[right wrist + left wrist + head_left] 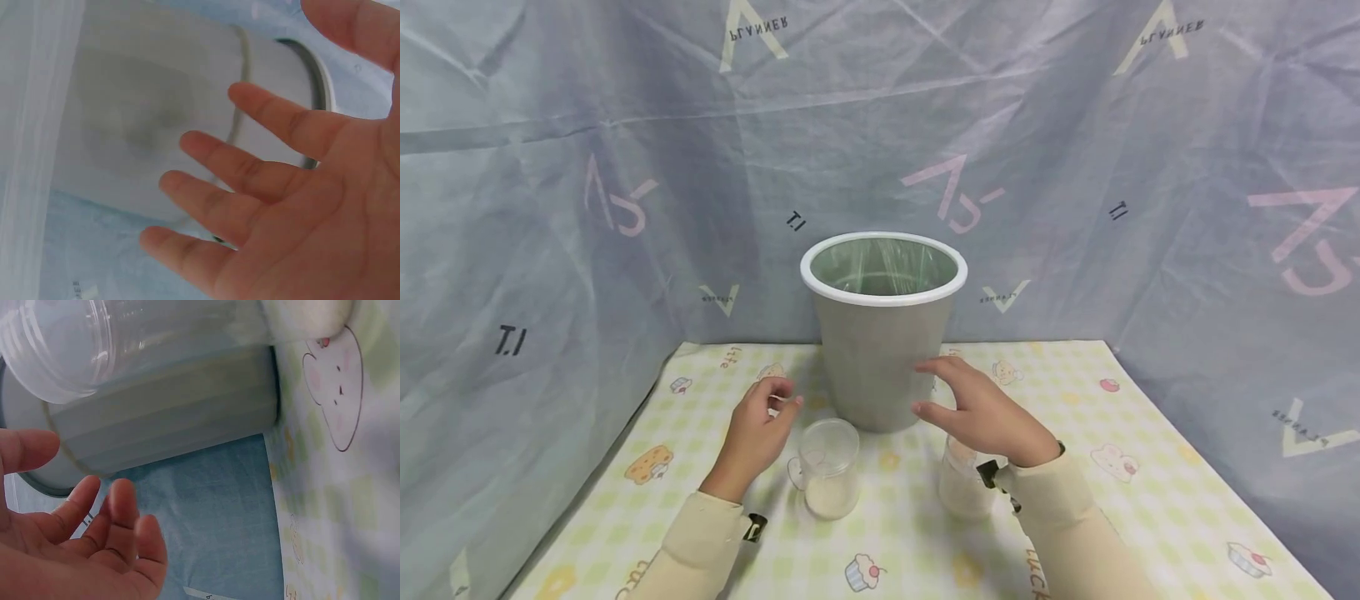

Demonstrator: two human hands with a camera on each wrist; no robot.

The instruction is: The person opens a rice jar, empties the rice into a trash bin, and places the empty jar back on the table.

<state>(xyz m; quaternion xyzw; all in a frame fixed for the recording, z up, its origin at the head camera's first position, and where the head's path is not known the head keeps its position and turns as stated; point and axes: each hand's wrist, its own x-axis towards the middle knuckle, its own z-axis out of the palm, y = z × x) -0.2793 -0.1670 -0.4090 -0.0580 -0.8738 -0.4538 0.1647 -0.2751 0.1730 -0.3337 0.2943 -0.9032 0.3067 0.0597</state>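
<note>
My left grip (758, 433) curves loosely, fingers parted; my right grip (988, 417) spreads wide. Two jars: a clear jar (829, 471) at my left's 4 o'clock, pale contents low inside; a second jar (964, 490), partly hidden, at my right's 7. Beyond, at 12, stands one lined bin (880, 358); the cloth (880, 108) behind reads "PLANNER", "T.I".

At the lower left of the head view, a long, cream-coloured, softly puffed fabric left sleeve (688, 546) is ending at the bare left grip (756, 433); a small black piece (755, 527) with a pale patch is jutting beside it. At the lower right, a matching cream right sleeve (1075, 517) is showing shallow folds, and angular black pieces (989, 473) are edging it near the bare right grip (988, 417).
</note>
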